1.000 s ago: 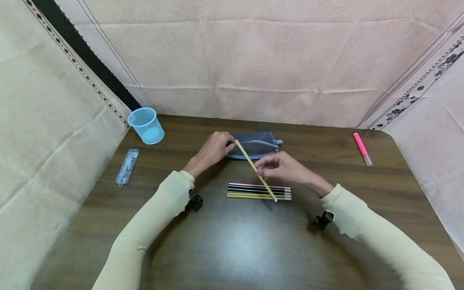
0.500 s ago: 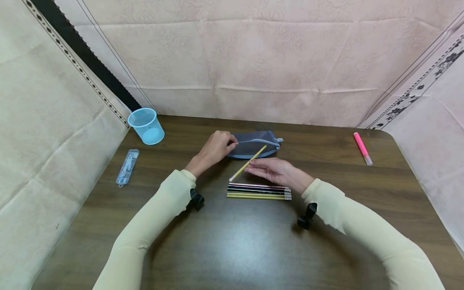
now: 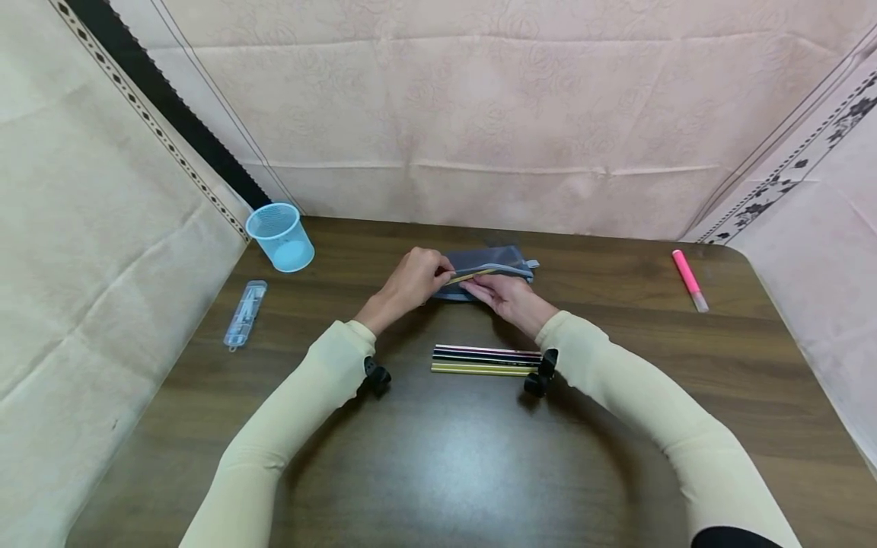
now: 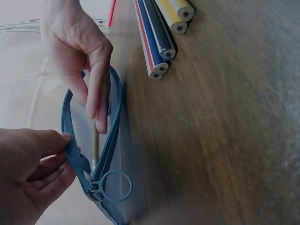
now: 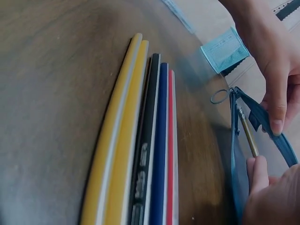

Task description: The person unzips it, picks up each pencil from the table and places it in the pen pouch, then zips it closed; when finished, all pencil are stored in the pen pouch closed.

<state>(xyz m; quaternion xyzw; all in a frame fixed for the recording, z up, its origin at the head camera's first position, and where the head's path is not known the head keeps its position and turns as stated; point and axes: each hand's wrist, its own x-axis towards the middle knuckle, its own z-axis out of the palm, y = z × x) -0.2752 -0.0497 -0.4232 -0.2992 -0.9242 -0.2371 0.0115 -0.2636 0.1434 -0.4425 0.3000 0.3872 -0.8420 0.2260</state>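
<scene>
The blue zip pouch (image 3: 486, 259) lies at the back middle, its zipper parted in the left wrist view. My left hand (image 3: 416, 280) pinches the zipper edge (image 4: 68, 123) between thumb and fingers. Between the fingers of my right hand (image 3: 510, 298) is a yellow pencil (image 3: 471, 275), its eraser end inside the mouth of the pouch near the ring pull (image 4: 118, 186). Nearer the front, several pencils (image 3: 483, 368) lie side by side: yellow, black, blue and red-striped in the right wrist view.
A light blue mesh cup (image 3: 289, 247) stands at the back left, with a clear blue case (image 3: 245, 313) in front of it. On the right lies a pink marker (image 3: 689, 280). Cloth hangs behind the wooden table (image 3: 438, 464) and at its sides.
My right hand has turned the pencil round and moved it left and back to the pouch's mouth. My left hand stays at the pouch's edge.
</scene>
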